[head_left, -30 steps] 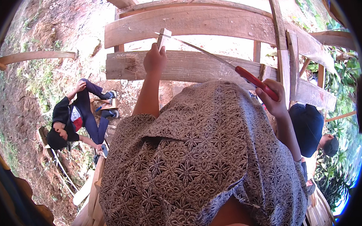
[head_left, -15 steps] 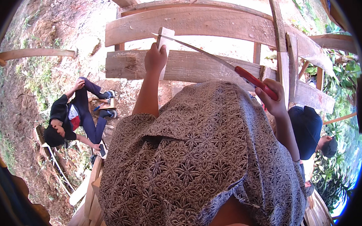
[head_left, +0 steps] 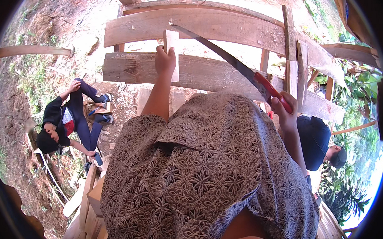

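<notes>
My left hand (head_left: pixel 165 61) grips a short pale wooden block (head_left: pixel 171 45) held upright against the nearer of two wide weathered planks (head_left: pixel 129 69). My right hand (head_left: pixel 285 111) is closed on the red handle of a long curved blade (head_left: pixel 222 52). The blade's tip reaches over to the top of the block, by the farther plank (head_left: pixel 221 24). My patterned shirt (head_left: pixel 202 170) fills the lower middle of the view and hides most of both arms.
Below on the bare dirt, a person in dark clothes (head_left: pixel 67 120) sits at the left among wood scraps. Another person in a dark blue top and cap (head_left: pixel 318 141) is at the right under the frame. Upright posts (head_left: pixel 290 51) and greenery (head_left: pixel 356 185) stand at the right.
The blade's tip has dropped closer to the top of the block. The seated person on the left has shifted their arms slightly. My left hand keeps its hold.
</notes>
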Demonstrator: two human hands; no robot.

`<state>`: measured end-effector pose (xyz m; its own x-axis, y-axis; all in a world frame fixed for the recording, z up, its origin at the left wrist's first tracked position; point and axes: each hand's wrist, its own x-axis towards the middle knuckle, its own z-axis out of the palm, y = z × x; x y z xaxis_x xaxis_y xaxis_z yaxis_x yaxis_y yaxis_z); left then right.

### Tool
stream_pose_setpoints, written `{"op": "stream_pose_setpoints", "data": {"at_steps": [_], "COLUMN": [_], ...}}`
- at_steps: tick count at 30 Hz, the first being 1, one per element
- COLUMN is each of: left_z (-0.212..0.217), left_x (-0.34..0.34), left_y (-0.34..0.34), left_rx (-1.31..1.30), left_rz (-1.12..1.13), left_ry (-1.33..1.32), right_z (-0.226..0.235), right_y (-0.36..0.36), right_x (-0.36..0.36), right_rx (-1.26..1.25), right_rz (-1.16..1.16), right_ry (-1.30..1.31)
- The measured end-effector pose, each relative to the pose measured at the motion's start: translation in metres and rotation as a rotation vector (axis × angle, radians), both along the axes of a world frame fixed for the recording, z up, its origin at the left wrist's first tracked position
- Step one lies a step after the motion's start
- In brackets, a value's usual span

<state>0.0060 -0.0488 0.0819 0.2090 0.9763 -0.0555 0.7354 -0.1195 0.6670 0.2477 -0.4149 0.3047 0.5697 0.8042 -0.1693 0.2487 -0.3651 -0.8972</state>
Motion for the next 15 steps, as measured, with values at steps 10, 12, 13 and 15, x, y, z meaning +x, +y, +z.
{"op": "stream_pose_setpoints", "data": {"at_steps": [10, 12, 13, 15], "left_z": [-0.006, -0.013, -0.013, -0.009], "left_x": [0.012, 0.016, 0.018, 0.025], "left_y": [-0.02, -0.022, -0.024, -0.025], "left_rx": [-0.056, -0.033, -0.036, -0.041], "left_rz": [-0.422, -0.392, -0.404, -0.426], "left_ry": [0.387, 0.379, 0.408, 0.467], "right_z": [-0.005, -0.002, -0.004, -0.008], "right_y": [-0.019, -0.02, -0.023, -0.026], "right_x": [0.026, 0.028, 0.03, 0.036], "right_rx": [0.057, 0.062, 0.066, 0.077], "right_rz": [-0.176, -0.203, -0.203, -0.201], "right_ry": [0.126, 0.167, 0.189, 0.231]}}
